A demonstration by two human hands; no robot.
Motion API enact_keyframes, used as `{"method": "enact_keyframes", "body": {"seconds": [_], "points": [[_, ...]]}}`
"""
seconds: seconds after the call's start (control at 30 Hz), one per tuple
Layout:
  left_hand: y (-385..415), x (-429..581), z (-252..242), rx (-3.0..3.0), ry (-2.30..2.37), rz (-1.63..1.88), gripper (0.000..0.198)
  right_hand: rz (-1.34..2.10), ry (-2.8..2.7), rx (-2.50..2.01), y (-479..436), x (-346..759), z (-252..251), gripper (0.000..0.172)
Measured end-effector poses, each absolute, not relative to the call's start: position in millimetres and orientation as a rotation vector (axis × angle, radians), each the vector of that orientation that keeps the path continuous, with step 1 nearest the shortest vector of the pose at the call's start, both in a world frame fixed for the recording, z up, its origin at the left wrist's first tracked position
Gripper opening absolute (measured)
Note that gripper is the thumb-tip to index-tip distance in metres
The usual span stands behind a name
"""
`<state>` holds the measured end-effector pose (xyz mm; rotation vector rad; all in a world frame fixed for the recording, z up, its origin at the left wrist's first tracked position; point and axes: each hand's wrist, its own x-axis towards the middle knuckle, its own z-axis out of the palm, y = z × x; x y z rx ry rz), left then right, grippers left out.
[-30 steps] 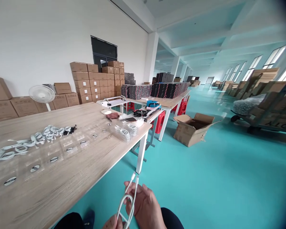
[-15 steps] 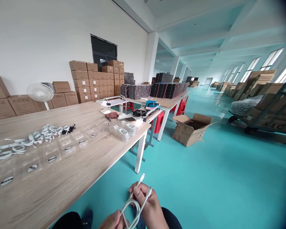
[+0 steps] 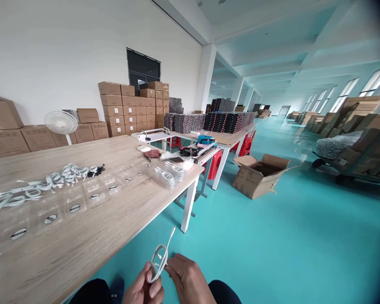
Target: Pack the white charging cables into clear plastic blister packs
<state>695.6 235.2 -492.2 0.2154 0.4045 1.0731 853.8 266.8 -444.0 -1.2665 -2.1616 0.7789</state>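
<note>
White cable (image 3: 160, 257), wound into a small coil with one plug end sticking upward, is held low in the head view, above the lap and beside the wooden table (image 3: 91, 236). It is pinched by the left hand (image 3: 145, 289) and gripped by the right hand (image 3: 188, 280).

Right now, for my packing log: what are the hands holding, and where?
A coiled white cable, pinched at the coil between left hand and right hand; one end sticks up free.
</note>
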Motion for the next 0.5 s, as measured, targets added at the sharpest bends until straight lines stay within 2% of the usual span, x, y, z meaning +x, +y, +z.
{"method": "enact_keyframes", "body": {"seconds": [0.1,0.27,0.33,0.4,0.5], "points": [[234,695,-496,0.232,0.466,1.058,0.052,0.798,-2.090,-1.264,266,855,-444,0.043],[234,700,-493,0.289,0.651,1.117,0.056,0.600,-1.714,-1.275,264,857,-446,0.023],[235,704,-494,0.328,0.729,1.138,0.060,0.430,-1.793,-1.216,266,855,-448,0.023],[234,709,-500,0.409,0.831,1.161,0.063,0.299,-1.912,-1.156,267,851,-446,0.015],[231,712,-517,0.619,1.104,1.217,0.063,0.308,-1.950,-1.104,268,847,-436,0.018]]}}
